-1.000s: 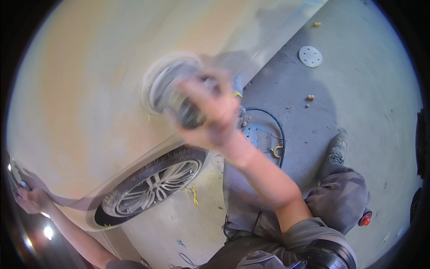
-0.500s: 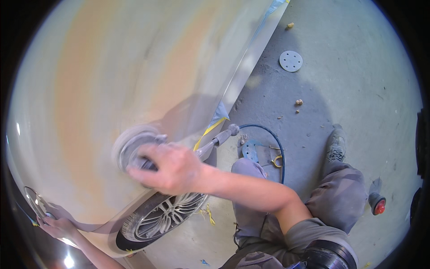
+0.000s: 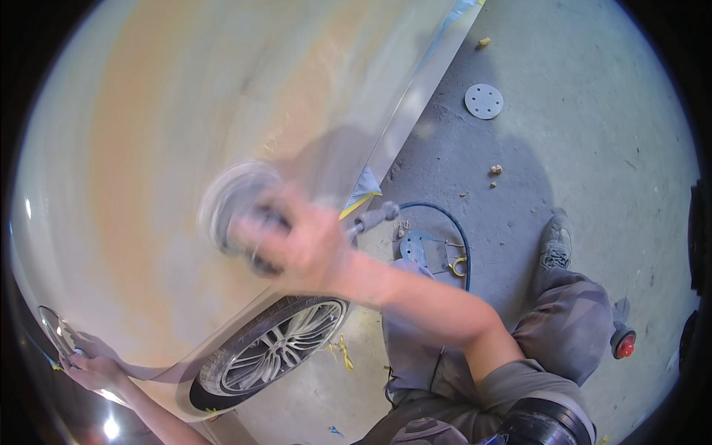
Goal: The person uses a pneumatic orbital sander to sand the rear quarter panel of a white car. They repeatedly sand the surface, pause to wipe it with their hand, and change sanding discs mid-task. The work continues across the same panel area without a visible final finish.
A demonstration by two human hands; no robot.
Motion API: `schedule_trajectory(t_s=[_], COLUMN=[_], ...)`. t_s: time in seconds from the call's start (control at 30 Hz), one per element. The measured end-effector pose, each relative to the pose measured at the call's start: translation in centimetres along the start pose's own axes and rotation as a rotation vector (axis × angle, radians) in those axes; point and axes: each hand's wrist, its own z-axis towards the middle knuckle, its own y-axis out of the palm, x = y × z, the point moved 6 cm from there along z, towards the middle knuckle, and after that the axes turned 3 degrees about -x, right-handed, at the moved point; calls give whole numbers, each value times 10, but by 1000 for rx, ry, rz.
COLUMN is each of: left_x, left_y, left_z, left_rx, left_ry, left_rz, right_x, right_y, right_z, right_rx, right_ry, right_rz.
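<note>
My right hand point(image 3: 300, 241) is closed around a round air sander point(image 3: 241, 215), blurred by motion. The sander's disc is against a pale car body panel point(image 3: 185, 252) with orange-tan bands. From the tool, a grey hose fitting point(image 3: 378, 215) leads to a dark blue air hose point(image 3: 445, 213). At the lower left, my left hand point(image 3: 96, 373) rests on the car beside an oval, shiny-edged part point(image 3: 58, 330). Its fingers look extended, though partly hidden. Below the sander is the car's spoked wheel point(image 3: 278, 352).
A perforated sanding disc point(image 3: 484, 101) lies on the concrete floor, with crumbly tan lumps point(image 3: 496, 170) nearby. Blue masking film with yellow tape point(image 3: 363, 193) hangs from the panel edge. A yellow ring point(image 3: 458, 265) lies near my knee. A red-ended object point(image 3: 624, 343) stands at the right.
My right hand and the sander have moved up and slightly right across the panel, uncovering more of the wheel. My left hand stays in nearly the same place.
</note>
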Motion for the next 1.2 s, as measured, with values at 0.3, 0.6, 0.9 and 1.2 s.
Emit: schedule_trajectory(t_s=[0.3, 0.6, 0.9, 1.2], left_x=[-6, -9, -12, -20], left_y=[1, 2, 3, 4], left_z=[-3, -3, -6, -11], left_rx=[4, -31, -73, -67], left_ry=[-32, -6, -71, -101], left_rz=[-86, 57, -31, -62], right_x=[100, 66, 45, 196], right_y=[-71, -41, -33, -154], right_z=[56, 45, 34, 171], right_rx=[161, 22, -20, 279], right_ry=[28, 71, -76, 277], right_rz=[-245, -219, -16, 4])
